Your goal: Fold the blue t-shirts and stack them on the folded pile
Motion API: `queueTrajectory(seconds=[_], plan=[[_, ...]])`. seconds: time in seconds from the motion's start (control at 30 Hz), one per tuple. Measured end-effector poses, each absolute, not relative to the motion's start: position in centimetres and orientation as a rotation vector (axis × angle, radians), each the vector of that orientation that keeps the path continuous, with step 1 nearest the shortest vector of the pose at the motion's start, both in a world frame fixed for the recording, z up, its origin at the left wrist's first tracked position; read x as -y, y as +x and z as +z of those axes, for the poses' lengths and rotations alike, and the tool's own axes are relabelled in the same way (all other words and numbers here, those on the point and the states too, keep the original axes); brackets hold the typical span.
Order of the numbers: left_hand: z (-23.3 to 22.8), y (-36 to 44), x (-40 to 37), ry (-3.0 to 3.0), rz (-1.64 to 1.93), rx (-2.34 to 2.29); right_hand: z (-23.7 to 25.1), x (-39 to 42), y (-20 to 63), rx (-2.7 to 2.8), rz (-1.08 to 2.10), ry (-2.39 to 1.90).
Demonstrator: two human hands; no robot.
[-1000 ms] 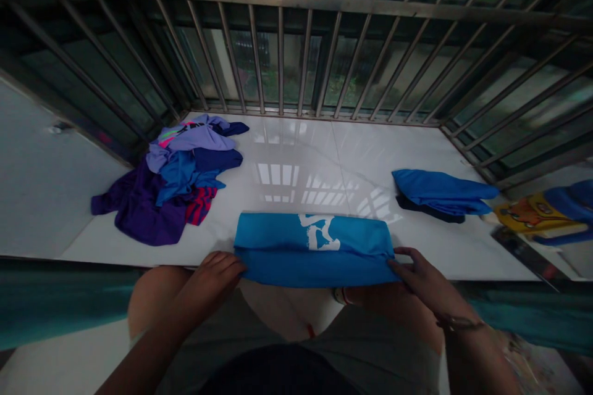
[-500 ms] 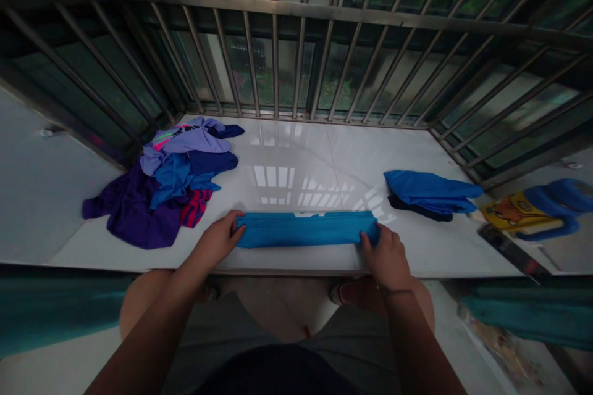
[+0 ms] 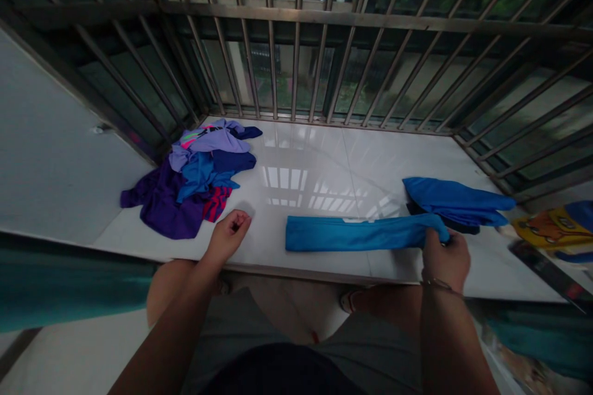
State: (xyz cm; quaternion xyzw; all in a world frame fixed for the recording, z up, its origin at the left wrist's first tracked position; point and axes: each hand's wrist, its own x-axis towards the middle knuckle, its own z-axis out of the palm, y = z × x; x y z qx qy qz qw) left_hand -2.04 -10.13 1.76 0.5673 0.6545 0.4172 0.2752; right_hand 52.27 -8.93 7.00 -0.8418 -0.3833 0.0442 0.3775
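A folded bright-blue garment (image 3: 361, 233) lies as a long narrow strip along the near edge of the white counter (image 3: 315, 160), its right end lifted slightly. The right hand (image 3: 445, 257) is closed around that right end, fingers curled over the cloth, with a thin bracelet showing at the wrist. The left hand (image 3: 228, 235) is apart from the strip, well to its left, hovering over the counter edge with the fingers loosely curled in and nothing between them. Just beyond the right hand sits a stack of folded clothes (image 3: 456, 202): one blue piece on top of one dark piece, the strip's raised end touching or nearly touching it. On the far left of the counter lies one loose heap of unfolded clothes (image 3: 194, 182), with purple, lilac, blue and red-striped pieces tangled together; the exact count cannot be told. Metal window bars (image 3: 296, 43) close off the counter on three sides. At the right edge a yellow printed item (image 3: 549, 228) sits beside the counter, partly under something blue. The bare counter between the hands holds nothing in the way.
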Motion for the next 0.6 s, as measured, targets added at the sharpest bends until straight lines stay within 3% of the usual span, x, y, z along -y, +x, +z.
queueTrajectory(seconds=[0.17, 0.43, 0.6], plan=[[1.9, -1.8, 10.1, 1.654, 0.937, -1.777, 10.0, 9.9, 46.2, 1.166, -0.013, -1.884], [2.2, -1.2, 10.3, 1.737, 0.886, -1.811, 6.4, 12.0, 32.2, 2.495, 0.444, -1.001], [2.5, -1.0, 10.3, 1.765, 0.859, -1.834, 3.8, 12.2, 32.4, 2.466, 0.185, -1.295]])
